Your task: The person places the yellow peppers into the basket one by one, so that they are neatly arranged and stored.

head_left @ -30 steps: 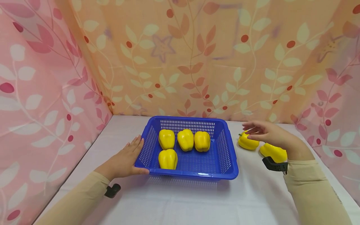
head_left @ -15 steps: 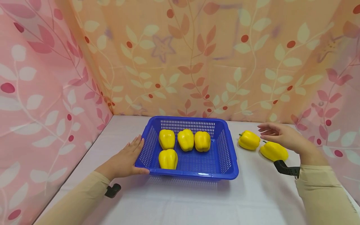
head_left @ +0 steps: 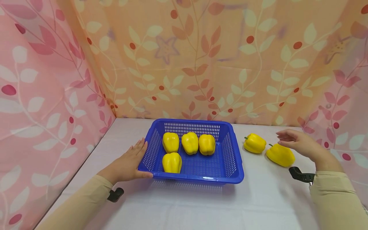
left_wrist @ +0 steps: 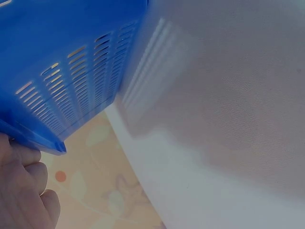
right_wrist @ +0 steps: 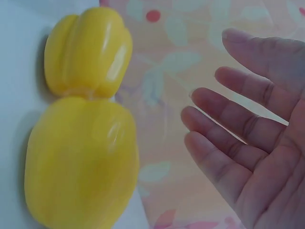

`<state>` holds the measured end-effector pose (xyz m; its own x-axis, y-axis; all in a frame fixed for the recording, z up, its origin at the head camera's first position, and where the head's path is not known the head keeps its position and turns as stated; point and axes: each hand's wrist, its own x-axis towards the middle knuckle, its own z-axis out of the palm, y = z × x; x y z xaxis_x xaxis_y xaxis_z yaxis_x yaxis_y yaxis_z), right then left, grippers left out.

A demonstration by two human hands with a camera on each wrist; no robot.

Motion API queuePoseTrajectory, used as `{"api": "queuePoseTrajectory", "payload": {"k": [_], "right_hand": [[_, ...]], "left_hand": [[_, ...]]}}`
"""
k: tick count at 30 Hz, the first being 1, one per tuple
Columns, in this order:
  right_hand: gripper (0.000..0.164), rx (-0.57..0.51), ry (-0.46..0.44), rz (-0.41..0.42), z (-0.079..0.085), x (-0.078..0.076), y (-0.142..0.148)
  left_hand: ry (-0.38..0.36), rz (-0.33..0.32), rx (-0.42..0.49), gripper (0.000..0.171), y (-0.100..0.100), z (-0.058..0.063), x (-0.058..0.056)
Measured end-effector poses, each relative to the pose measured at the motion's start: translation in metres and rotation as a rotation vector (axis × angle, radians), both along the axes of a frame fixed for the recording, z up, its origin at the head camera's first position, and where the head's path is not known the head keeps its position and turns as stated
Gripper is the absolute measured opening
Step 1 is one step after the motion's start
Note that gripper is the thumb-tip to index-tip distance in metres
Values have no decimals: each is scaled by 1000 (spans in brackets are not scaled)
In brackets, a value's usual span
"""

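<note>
My left hand (head_left: 126, 164) rests along the left side of a blue plastic basket (head_left: 198, 177), fingers straight on its rim and the thumb at the near corner. Inside the basket lie several yellow bell peppers (head_left: 190, 143). To the right of it, on the white cloth, are two more: a bell pepper with a green stem (head_left: 254, 143) and, nearer to me, another bell pepper (head_left: 281, 156). My right hand (head_left: 304, 145) hovers just above and right of that nearer pepper, holding nothing. In the right wrist view its fingers (right_wrist: 228, 114) are loosely extended, apart from both peppers.
A white cloth (head_left: 201, 207) covers the table. Flowered curtains stand close around it: an orange one (head_left: 195, 64) behind, a pink one (head_left: 43, 111) on the left and another on the right. Each wrist wears a black strap mount (head_left: 301, 175).
My right hand has moved right, from above the far loose pepper to beyond the nearer one. The left hand, the basket and the peppers stay where they were.
</note>
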<state>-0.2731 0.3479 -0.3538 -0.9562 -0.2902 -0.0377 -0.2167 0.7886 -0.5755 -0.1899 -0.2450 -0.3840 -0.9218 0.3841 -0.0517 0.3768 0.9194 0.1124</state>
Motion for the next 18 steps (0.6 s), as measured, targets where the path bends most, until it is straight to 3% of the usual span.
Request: {"api": "queuePoseTrajectory", "payload": {"k": [18], "right_hand": [[67, 7, -160, -81, -25, -6, 24]], "left_hand": [[-3, 4, -9, 122, 0, 0, 0]]}}
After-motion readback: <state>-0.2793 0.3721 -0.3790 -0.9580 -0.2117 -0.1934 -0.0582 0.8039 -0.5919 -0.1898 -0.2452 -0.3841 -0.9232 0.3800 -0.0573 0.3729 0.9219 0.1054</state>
